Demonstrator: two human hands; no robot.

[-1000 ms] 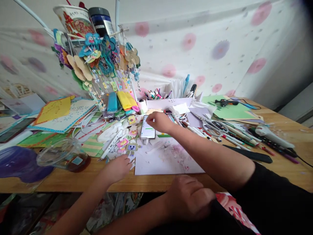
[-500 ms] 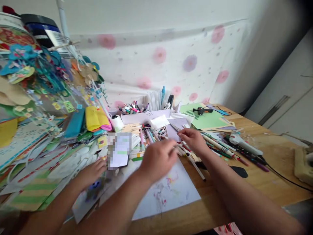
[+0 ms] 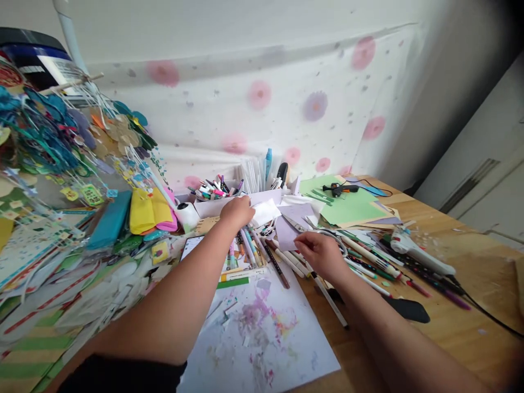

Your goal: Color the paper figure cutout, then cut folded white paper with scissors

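Taking the white sheet (image 3: 297, 341) as my clock's centre, here's the change on my feed: the left hand (image 3: 237, 212), over the sheet half a second ago, is now up near twelve o'clock, right in front of the pen box (image 3: 208, 208) and beside the tissue (image 3: 266, 212). Its fingers are curled in; I can't tell whether they hold anything.

The right hand (image 3: 321, 254) sits at one o'clock, thumb and fingertips drawn narrow just by the scissors (image 3: 291, 222); gripping or merely touching, I can't tell. Those scissors point towards eleven, blades over the purple paper (image 3: 286, 238).

And the other person's hand has gone from my shot! The phone (image 3: 190, 244), at eleven, is now partly behind the left forearm. I read all this as attention shifting off the sheet and onto the tools beyond it.
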